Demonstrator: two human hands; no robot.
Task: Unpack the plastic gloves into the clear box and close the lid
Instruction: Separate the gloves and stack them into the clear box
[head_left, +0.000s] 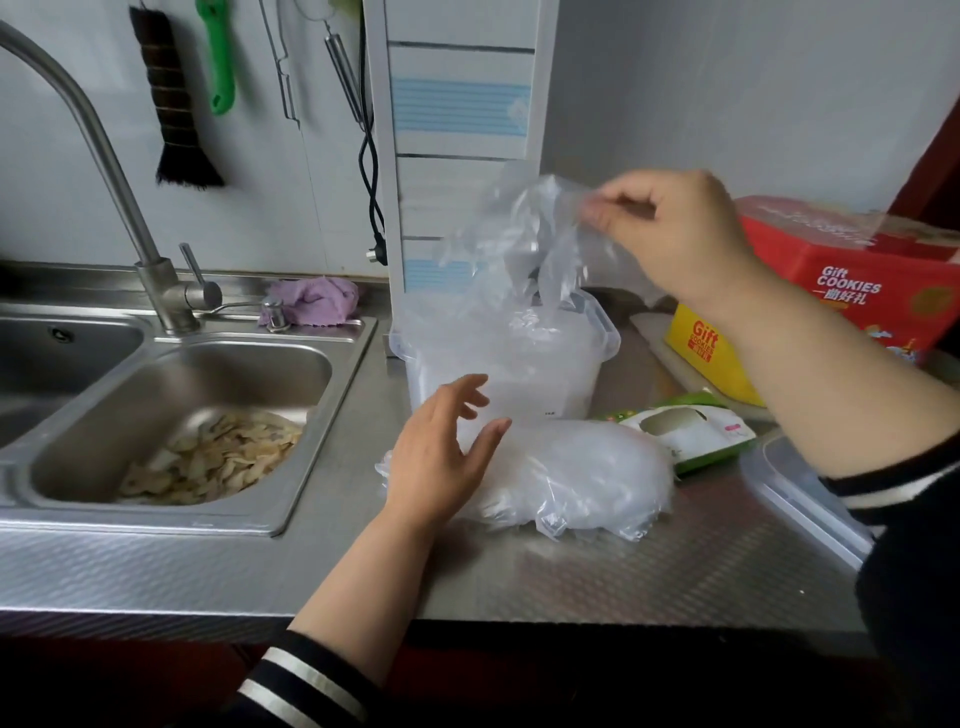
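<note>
Here, with my right hand (670, 228) pinching gloves (524, 239) above the clear box (498, 364) and my left hand (447, 452) open, I'd lower them fully inside before letting go.

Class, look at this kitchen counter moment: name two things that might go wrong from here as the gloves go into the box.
1. The right hand pinches thin gloves high above the clear box; they may spill over its rim.
2. The glove pile lies near the sink, which holds scraps; a nudge from the left hand could slide some in.
</note>
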